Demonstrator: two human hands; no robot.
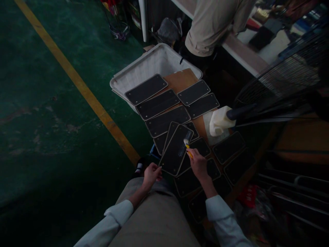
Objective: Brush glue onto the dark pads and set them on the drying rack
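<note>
Left hand [151, 174] grips the near corner of a tilted black panel [176, 150] at centre, right hand [197, 164] closed on a small brush [187, 145] at the panel's 3 o'clock edge, mid-brushing; next stroke likely needs steady support

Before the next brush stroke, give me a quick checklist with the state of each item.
1. Left hand grips the lower corner of the tilted panel: ok.
2. Right hand holds the brush: ok.
3. Bristles on the panel face: ok.
4. Coating left on bristles: cannot tell.
5. Panel apart from the white jug: ok.
6. Other panels lie flat on the board: ok.
</note>
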